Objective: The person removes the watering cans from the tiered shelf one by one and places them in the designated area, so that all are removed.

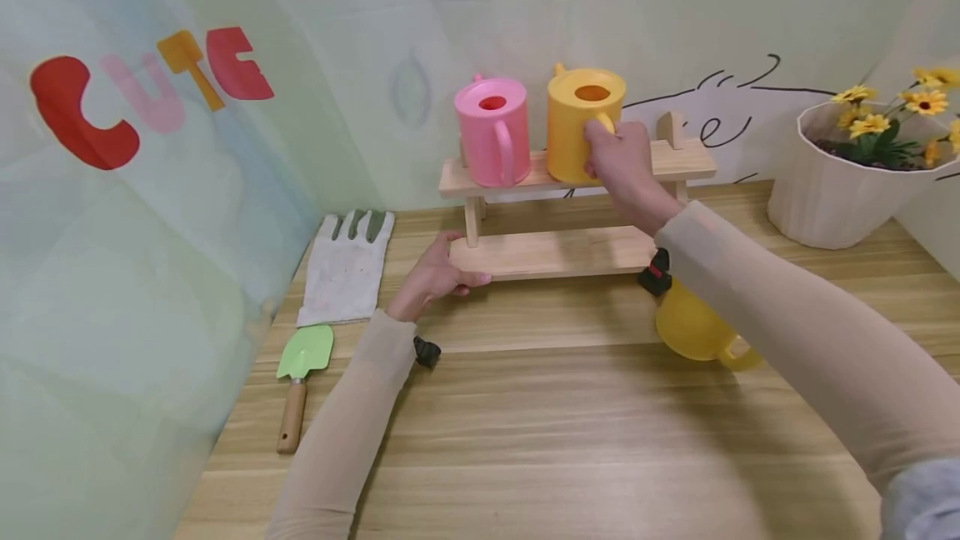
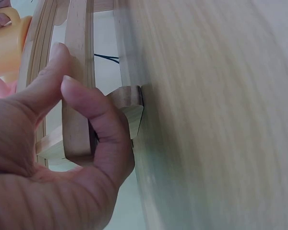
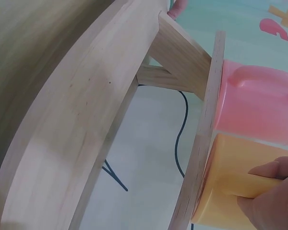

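Note:
A two-tier wooden shelf (image 1: 555, 253) stands against the backdrop. My left hand (image 1: 438, 273) grips the left end of its lower board, thumb along the front edge; in the left wrist view the fingers curl under the board (image 2: 78, 120). On the upper board, my right hand (image 1: 626, 161) holds the handle of an orange-yellow watering can (image 1: 567, 127), which appears to rest on the board. Beside it on the left sits a pink watering can (image 1: 491, 127). A second yellow can (image 1: 686, 327) is on the table, partly hidden under my right forearm.
At the left lie a white work glove (image 1: 341, 273) and a small green trowel (image 1: 307, 350) with a wooden handle. A white pot (image 1: 825, 182) of yellow flowers stands at the back right. Fabric backdrops (image 1: 225, 232) border the table behind and on the left.

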The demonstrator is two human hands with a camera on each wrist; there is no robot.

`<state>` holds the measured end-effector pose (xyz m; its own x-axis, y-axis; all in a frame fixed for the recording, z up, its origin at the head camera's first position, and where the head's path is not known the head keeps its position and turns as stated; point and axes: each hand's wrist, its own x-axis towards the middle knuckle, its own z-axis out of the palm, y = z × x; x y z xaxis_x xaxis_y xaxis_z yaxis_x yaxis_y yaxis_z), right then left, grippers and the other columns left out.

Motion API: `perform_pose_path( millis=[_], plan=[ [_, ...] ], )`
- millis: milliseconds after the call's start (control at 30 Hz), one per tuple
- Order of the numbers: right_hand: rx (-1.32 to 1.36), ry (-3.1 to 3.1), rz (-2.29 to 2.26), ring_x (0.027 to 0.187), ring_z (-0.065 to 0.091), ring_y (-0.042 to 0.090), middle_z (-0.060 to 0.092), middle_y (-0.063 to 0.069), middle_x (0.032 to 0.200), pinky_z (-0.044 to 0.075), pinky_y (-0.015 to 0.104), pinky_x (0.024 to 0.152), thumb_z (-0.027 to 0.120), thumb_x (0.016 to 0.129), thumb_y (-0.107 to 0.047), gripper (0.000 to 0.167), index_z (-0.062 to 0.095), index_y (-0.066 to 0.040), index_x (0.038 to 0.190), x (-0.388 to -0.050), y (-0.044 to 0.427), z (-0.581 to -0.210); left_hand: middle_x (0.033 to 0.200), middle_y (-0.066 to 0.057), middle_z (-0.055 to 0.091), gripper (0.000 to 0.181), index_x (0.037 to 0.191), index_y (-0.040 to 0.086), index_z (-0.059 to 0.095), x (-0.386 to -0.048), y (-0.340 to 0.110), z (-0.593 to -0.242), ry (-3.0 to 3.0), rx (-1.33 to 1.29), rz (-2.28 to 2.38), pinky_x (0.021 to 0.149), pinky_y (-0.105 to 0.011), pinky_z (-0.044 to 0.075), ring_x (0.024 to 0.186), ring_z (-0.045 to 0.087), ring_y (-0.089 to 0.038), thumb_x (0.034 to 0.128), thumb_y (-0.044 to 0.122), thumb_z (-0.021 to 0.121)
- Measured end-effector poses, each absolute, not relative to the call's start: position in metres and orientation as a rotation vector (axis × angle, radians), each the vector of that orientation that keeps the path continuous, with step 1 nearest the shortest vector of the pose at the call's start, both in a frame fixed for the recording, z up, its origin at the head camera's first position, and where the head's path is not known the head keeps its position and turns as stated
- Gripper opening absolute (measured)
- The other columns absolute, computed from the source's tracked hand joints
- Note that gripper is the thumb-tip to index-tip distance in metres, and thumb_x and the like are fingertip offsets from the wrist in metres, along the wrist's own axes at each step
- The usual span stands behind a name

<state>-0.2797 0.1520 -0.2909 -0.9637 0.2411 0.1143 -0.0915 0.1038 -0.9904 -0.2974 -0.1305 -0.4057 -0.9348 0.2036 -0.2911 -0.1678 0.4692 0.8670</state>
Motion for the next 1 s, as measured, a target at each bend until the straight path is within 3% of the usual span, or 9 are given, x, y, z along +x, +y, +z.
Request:
perform_pose_path(
  millis=[600, 1000],
  plan=[
    [-0.161, -2.084, 1.981, 0.058, 0.047, 0.014, 0.048, -0.007, 0.056, 0.040, 0.024, 0.057, 0.050, 0.103, -0.016, 0.034, 0.050, -0.014, 0.069, -0.265, 0.154, -0.294, 0.142, -0.023, 0.055, 0.102, 0.168, 0.008, 0.026, -0.298, -0.130, -0.405, 2.378, 0.014, 1.433, 0.057, -0.018, 0.054, 0.079, 0.060, -0.015, 0.0890, 0.008, 0.091],
    [-0.182, -2.132, 1.940, 0.061, 0.047, 0.014, 0.047, -0.007, 0.058, 0.042, 0.028, 0.064, 0.049, 0.101, -0.017, 0.027, 0.049, -0.012, 0.074, -0.246, 0.155, -0.293, 0.141, -0.024, 0.056, 0.102, 0.169, 0.009, 0.026, -0.296, -0.130, -0.404, 2.373, 0.011, 1.436, 0.058, -0.018, 0.055, 0.084, 0.061, -0.017, 0.0890, 0.007, 0.091]
  ],
)
